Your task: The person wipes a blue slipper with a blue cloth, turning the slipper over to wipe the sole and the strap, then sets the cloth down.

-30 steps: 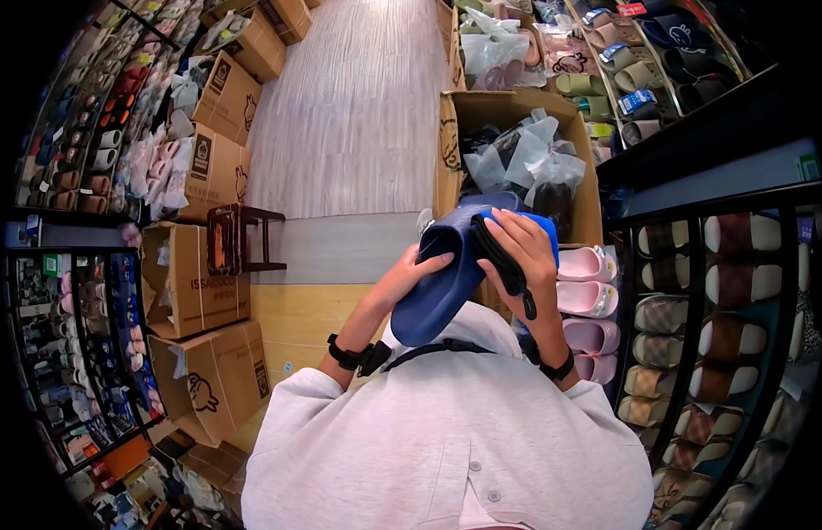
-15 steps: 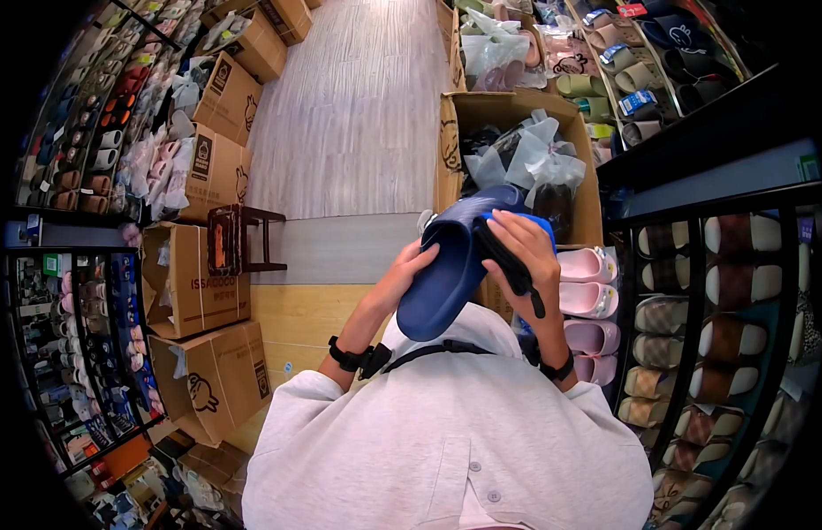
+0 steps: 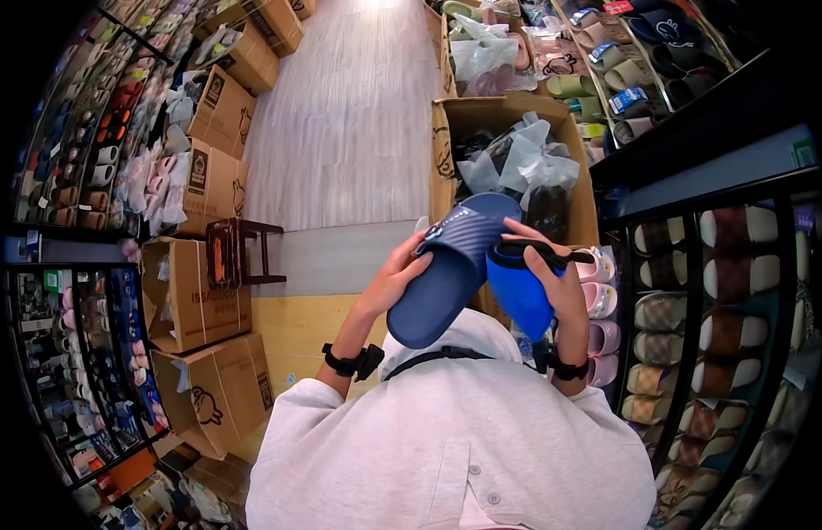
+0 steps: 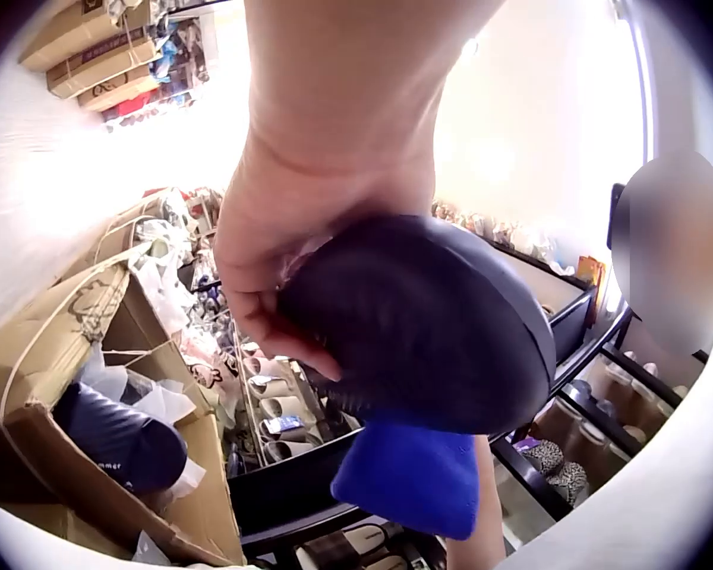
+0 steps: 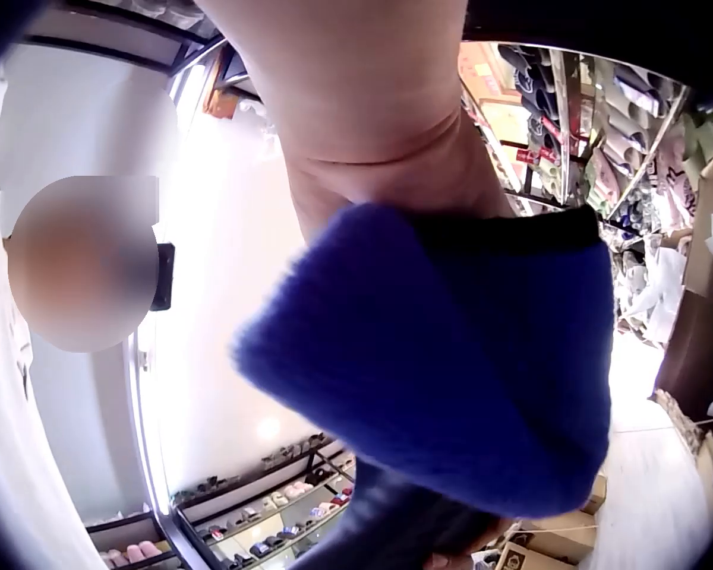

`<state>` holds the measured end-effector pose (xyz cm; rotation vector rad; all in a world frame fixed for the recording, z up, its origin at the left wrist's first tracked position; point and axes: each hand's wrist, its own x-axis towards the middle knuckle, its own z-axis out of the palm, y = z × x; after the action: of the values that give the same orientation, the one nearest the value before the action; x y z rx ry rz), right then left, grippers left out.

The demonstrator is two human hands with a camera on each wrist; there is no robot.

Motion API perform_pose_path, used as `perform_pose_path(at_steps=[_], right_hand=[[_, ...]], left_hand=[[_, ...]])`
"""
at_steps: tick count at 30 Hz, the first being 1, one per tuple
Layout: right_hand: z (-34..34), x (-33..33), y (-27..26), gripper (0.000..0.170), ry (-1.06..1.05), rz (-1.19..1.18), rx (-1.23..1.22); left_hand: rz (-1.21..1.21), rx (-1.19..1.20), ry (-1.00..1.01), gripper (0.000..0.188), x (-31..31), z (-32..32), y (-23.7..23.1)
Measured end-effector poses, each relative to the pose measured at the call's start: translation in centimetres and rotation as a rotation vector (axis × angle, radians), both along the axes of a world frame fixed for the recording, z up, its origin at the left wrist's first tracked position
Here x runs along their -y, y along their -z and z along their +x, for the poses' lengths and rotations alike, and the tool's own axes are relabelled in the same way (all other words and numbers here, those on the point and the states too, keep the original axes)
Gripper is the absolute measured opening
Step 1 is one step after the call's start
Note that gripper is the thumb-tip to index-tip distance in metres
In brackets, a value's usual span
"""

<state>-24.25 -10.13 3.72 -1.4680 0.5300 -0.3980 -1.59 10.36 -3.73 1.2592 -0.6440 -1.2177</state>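
Note:
My left hand (image 3: 400, 272) grips a navy slipper (image 3: 437, 296) by its side, thumb at the footbed; the ribbed strap points away from me. In the left wrist view the slipper's dark sole (image 4: 422, 327) faces the camera. My right hand (image 3: 561, 281), just right of the slipper, holds a fuzzy blue mitt-like cloth (image 3: 519, 296) with a black edge and loop. Its fingertips reach the slipper's strap. The blue cloth (image 5: 452, 356) fills the middle of the right wrist view and hides most of the right fingers.
An open carton (image 3: 442, 168) with bagged dark footwear stands just ahead. Pink clogs (image 3: 596, 300) and a slipper rack (image 3: 693, 344) are at the right. Cartons (image 3: 208, 300) and a dark stool (image 3: 223, 254) line the left, beside the floor aisle.
The blue cloth has turned in my right hand from behind the black edge to hanging toward me, away from the slipper's side. The slipper has tilted, showing more of its strap top.

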Motion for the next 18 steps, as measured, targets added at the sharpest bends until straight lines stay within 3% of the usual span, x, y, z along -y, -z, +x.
perform_pose_path(at_steps=[4, 7, 14, 18], right_hand=[[-1.5, 0.9, 0.2, 0.045, -0.095, -0.022, -0.024], [-2.0, 0.8, 0.8, 0.027, -0.152, 0.032, -0.012], [-1.6, 0.9, -0.3, 0.027, -0.177, -0.11, -0.034], [-1.7, 0.7, -0.1, 0.026, -0.048, -0.166, -0.081]], left_hand=[[-0.125, -0.005, 0.08, 0.056, 0.0, -0.3, -1.4], [-0.076, 0.025, 0.132, 0.055, 0.0, -0.2, -1.3], [-0.008, 0.073, 0.142, 0.046, 0.8, -0.5, 0.1], [0.036, 0.105, 0.12, 0.037, 1.5, -0.5, 0.2]])
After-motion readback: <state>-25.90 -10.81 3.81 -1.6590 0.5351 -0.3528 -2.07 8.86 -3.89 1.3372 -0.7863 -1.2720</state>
